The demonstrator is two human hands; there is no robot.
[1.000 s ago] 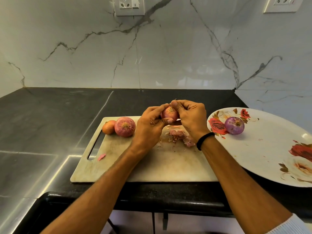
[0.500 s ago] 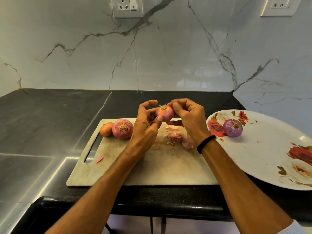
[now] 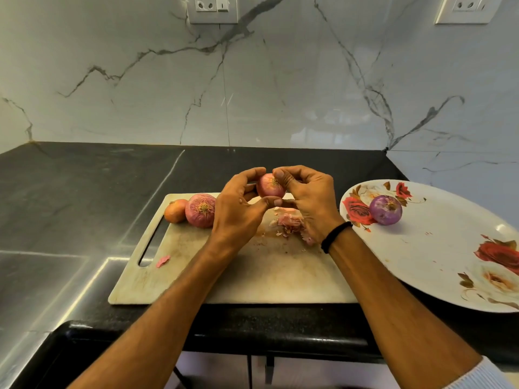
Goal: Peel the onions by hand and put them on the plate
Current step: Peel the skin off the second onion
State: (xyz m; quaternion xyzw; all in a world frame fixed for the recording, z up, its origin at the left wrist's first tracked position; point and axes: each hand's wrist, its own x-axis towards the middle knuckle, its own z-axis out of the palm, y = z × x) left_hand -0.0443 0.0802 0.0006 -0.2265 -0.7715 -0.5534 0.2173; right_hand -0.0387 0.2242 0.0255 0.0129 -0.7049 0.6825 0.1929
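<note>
The left hand [image 3: 236, 211] grips the onion [image 3: 269, 186] while the right hand [image 3: 306, 195] pinches its root end (skin there looks dry); the onion may slip and roll off the table [image 3: 84, 178].

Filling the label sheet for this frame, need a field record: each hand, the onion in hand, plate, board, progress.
left hand: grips the held onion from below and the side
right hand: pinches at the held onion's root end
held onion: pink, above the cutting board
plate: right of board, holds one peeled onion
cutting board: large unpeeled onion and small unpeeled onion at far left; peel scraps under the hands
progress: one plated, one in hand, two waiting
</note>
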